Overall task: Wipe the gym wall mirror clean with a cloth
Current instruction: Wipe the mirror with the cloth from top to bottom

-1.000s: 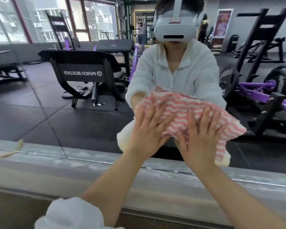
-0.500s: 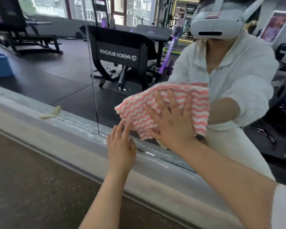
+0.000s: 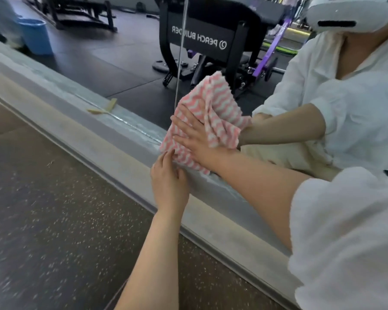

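Nearest the camera, a white sleeve [image 3: 345,238] covers the right upper arm and runs off the right edge. The left forearm rises from the bottom edge over speckled floor [image 3: 43,209]. The left hand [image 3: 169,177] lies with straight fingers on the grey ledge [image 3: 112,144] just below the cloth, fingertips touching the cloth's lower hem; whether it pinches the fabric is hard to tell. The right hand [image 3: 195,139] presses flat, fingers spread and straight, on the pink-and-white striped cloth [image 3: 208,113], which sits against the mirror [image 3: 121,61] at its bottom edge, beside the vertical seam [image 3: 180,52]. The cloth's upper right part folds loose over the reflected arm.

Half a second ago the cloth sat higher on the glass; it has come down to the ledge, and the left hand has closed up to it.

Left of the cloth, the glass runs open along the ledge, past a yellowish scrap [image 3: 103,108]. Farther in the reflection stand a blue bucket [image 3: 35,35] and a black bench [image 3: 213,32], cut off at the top.
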The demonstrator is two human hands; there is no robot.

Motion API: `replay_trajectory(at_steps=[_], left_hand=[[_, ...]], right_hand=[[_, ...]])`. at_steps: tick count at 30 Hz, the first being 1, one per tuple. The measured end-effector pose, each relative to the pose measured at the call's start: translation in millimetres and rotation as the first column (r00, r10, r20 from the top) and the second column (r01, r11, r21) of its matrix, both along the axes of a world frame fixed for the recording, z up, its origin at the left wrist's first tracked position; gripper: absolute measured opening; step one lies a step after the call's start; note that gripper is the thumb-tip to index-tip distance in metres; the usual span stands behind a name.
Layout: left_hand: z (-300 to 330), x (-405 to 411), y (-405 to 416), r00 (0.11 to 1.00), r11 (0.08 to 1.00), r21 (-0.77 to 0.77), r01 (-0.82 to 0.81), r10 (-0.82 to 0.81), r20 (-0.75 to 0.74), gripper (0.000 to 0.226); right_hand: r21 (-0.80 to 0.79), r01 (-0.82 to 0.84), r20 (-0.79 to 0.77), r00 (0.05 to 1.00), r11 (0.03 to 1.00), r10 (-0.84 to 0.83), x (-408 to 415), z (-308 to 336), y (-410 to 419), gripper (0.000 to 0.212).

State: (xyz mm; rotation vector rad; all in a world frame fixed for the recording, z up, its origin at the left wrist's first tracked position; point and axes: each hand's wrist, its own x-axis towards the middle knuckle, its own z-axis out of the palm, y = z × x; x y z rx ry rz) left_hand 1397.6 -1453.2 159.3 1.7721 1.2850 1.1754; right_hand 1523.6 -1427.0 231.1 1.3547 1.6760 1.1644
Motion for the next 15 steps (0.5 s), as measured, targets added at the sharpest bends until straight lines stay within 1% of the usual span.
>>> replay_trajectory(at_steps=[1, 2, 3, 4, 5, 6, 7, 8, 9, 10, 11, 12, 13, 14, 15], left_hand=[[1.4, 1.0, -0.9, 1.000, 1.000, -0.011, -0.003, 0.003, 0.011, 0.046], [3.5, 2.4, -2.0, 1.000, 1.000, -0.017, -0.002, 0.002, 0.019, 0.047], [4.6, 3.8, -3.0, 1.000, 1.000, -0.022, 0.005, -0.005, 0.024, 0.047], [6.2, 5.3, -4.3, 0.999, 1.000, -0.024, 0.017, -0.016, 0.032, 0.047], [8.0, 6.8, -5.8, 0.999, 0.999, -0.022, 0.032, -0.031, 0.041, 0.047], [9.6, 7.5, -7.0, 0.998, 0.999, -0.018, 0.045, -0.044, 0.049, 0.047], [12.0, 8.3, -8.1, 0.997, 0.998, -0.013, 0.054, -0.054, 0.054, 0.047], [14.9, 9.3, -9.6, 0.997, 0.998, -0.017, 0.062, -0.061, 0.052, 0.047], [17.9, 10.1, -11.8, 0.997, 0.997, -0.030, 0.073, -0.072, 0.039, 0.047], [19.8, 10.5, -13.9, 0.996, 0.995, -0.037, 0.093, -0.092, 0.020, 0.046], [21.0, 11.3, -16.6, 0.992, 0.991, -0.033, 0.126, -0.126, 0.002, 0.045], [21.6, 12.0, -19.4, 0.986, 0.986, -0.019, 0.164, -0.164, -0.012, 0.044], [21.7, 12.6, -21.4, 0.979, 0.979, -0.002, 0.203, -0.203, -0.026, 0.044], [20.6, 13.2, -23.3, 0.972, 0.973, 0.013, 0.232, -0.232, -0.039, 0.043], [19.2, 14.1, -24.6, 0.969, 0.969, 0.022, 0.246, -0.244, -0.048, 0.042]], right_hand=[[-0.043, 0.030, 0.059, 0.998, 0.999, -0.028, 2.7, -10.3, 6.5, 0.066], [-0.084, 0.080, 0.057, 0.995, 0.993, -0.076, 2.0, -11.4, 3.2, 0.072], [-0.107, 0.046, 0.104, 0.994, 0.993, -0.034, 5.4, -21.4, 4.9, 0.074], [-0.124, 0.006, 0.034, 0.999, 0.992, -0.002, 13.7, -41.0, 12.1, 0.072], [-0.160, 0.036, -0.145, 0.988, 0.987, -0.060, 21.1, -53.7, 12.1, 0.064], [-0.152, 0.044, -0.338, 0.936, 0.987, -0.094, 28.7, -64.9, 7.7, 0.053], [-0.085, 0.043, -0.503, 0.860, 0.995, -0.080, 45.0, -75.3, -3.9, 0.043], [-0.070, -0.015, -0.598, 0.801, 0.997, -0.030, 54.9, -75.2, -21.2, 0.043], [-0.109, -0.010, -0.523, 0.851, 0.994, -0.049, 55.8, -70.7, -43.7, 0.053], [0.020, -0.108, -0.502, 0.859, 0.994, 0.103, 65.5, -74.8, -66.5, 0.058], [0.022, -0.206, -0.549, 0.815, 0.978, 0.184, 73.3, -70.0, -91.1, 0.060], [0.103, -0.276, -0.568, 0.772, 0.955, 0.285, 76.2, -55.6, -115.1, 0.057], [0.153, -0.271, -0.560, 0.769, 0.950, 0.310, 78.9, -45.8, -127.7, 0.052], [0.143, -0.262, -0.553, 0.779, 0.954, 0.297, 81.9, -45.4, -129.8, 0.048], [0.062, -0.228, -0.570, 0.791, 0.972, 0.222, 80.4, -41.8, -131.5, 0.047]])
